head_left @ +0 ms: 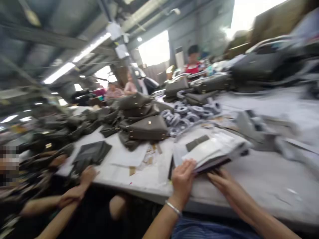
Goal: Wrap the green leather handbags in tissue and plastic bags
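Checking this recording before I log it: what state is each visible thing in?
White-topped bundle: between the hands, contents hidden.
Left hand: at the bundle's left end, grip unclear.
Right hand: at its lower edge, grip unclear.
Dark bags: piled up.
Grey rings: heaped.
Ceiling strip light: lit.

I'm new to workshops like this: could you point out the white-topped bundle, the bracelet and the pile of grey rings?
White-topped bundle [212, 146]: head view, on its white upper face.
Bracelet [173, 208]: head view, on the band's visible middle.
Pile of grey rings [183, 114]: head view, on a ring near its middle.
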`<action>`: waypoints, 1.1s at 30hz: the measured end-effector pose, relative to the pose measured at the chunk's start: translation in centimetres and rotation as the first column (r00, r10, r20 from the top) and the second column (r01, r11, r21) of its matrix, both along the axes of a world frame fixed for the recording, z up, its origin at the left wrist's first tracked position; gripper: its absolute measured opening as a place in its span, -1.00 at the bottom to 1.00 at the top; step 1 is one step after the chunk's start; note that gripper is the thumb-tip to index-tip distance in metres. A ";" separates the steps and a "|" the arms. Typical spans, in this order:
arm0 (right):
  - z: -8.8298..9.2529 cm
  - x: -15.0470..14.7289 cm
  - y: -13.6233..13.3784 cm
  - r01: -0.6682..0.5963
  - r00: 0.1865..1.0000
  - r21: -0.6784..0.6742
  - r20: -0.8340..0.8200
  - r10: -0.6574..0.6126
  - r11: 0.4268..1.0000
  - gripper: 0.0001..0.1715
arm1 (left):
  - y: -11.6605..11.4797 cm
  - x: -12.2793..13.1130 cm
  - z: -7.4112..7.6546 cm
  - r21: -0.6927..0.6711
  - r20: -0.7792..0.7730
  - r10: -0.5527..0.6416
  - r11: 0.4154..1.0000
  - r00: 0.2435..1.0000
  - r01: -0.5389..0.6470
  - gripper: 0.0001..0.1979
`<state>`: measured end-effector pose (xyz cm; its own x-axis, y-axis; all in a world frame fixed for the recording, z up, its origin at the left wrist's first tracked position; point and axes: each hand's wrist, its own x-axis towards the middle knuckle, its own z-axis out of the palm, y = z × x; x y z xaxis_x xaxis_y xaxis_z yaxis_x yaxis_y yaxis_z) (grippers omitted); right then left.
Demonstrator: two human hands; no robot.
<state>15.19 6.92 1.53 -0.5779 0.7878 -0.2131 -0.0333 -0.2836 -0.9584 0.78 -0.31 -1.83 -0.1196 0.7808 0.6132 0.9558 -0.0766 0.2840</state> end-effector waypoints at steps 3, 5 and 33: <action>0.1 1.8 -0.4 0.119 0.945 -0.304 -0.256 -0.202 0.945 -0.31 | 0.7 -0.4 -1.6 0.025 -0.131 -0.052 0.998 0.990 0.056 -0.49; 0.0 1.2 0.0 0.161 0.906 -0.395 -0.303 -0.294 0.904 -0.31 | 1.0 -0.7 -2.4 -0.004 -0.194 -0.053 0.999 0.980 0.053 -0.39; -1.8 29.5 21.3 -0.095 0.286 0.805 0.586 -0.758 0.586 -0.71 | 2.3 -2.8 -4.4 0.092 -0.359 -0.124 0.982 0.925 0.167 -0.40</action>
